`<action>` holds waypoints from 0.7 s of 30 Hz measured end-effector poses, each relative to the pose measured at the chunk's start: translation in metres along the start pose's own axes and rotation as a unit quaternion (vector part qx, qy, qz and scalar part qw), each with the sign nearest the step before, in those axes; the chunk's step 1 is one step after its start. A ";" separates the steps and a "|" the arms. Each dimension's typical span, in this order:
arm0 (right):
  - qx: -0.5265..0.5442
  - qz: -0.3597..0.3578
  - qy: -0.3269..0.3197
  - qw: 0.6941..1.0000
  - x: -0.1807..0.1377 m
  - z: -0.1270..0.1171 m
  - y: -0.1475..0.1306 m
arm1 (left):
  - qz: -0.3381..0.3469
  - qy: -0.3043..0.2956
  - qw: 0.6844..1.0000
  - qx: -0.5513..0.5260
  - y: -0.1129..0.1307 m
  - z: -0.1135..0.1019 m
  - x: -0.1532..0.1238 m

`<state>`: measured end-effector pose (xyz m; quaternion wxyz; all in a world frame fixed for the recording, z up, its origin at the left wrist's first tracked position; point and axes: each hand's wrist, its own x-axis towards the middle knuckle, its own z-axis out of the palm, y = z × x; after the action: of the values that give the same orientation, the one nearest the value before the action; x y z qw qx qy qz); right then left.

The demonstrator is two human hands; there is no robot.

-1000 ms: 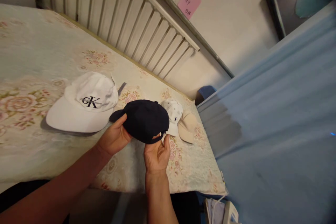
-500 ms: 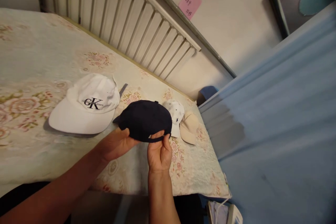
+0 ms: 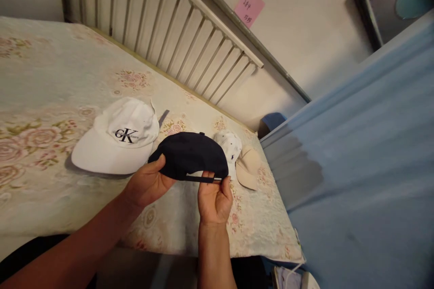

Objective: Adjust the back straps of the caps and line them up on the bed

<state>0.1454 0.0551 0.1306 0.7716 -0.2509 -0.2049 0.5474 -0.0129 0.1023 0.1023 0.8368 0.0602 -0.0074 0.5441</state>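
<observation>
I hold a dark navy cap [image 3: 191,156] above the flowered bedspread [image 3: 50,76], its back facing me. My left hand [image 3: 147,185] is closed on the cap's left edge, thumb on top. My right hand [image 3: 214,196] pinches the cap's thin back strap near its buckle. A white cap with a black CK logo [image 3: 117,137] lies flat on the bed to the left. Behind the navy cap lie a white dotted cap [image 3: 231,143] and a beige cap [image 3: 249,167], partly hidden.
A slatted metal headboard [image 3: 190,40] runs along the far side of the bed. A pink note [image 3: 249,6] sticks on the wall. A blue curtain or sheet [image 3: 366,167] fills the right side. Something white sits on the floor at the bottom right [image 3: 294,277].
The navy cap has been tipped up and turned so its back strap faces me. My right hand has shifted right along the strap. Both hands stay on the cap.
</observation>
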 end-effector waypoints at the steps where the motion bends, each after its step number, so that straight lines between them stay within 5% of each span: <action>1: -0.001 0.001 0.001 1.000 -0.002 0.002 -0.001 | -0.004 0.003 1.000 -0.002 0.001 -0.001 0.000; 7: -0.036 0.012 -0.011 0.999 -0.025 0.021 -0.012 | -0.016 0.001 1.000 0.006 0.005 -0.004 0.000; 15: -0.113 -0.113 -0.044 0.986 -0.048 0.045 -0.006 | -0.065 -0.021 0.998 0.005 0.004 -0.015 0.000; 21: -0.150 -0.137 -0.010 0.979 -0.037 0.043 0.008 | -0.058 -0.133 0.989 0.036 0.001 -0.013 0.000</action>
<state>0.1022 0.0290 0.1579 0.7909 -0.3276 -0.3249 0.4020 -0.0147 0.1037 0.0898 0.8556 0.1628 -0.0954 0.4821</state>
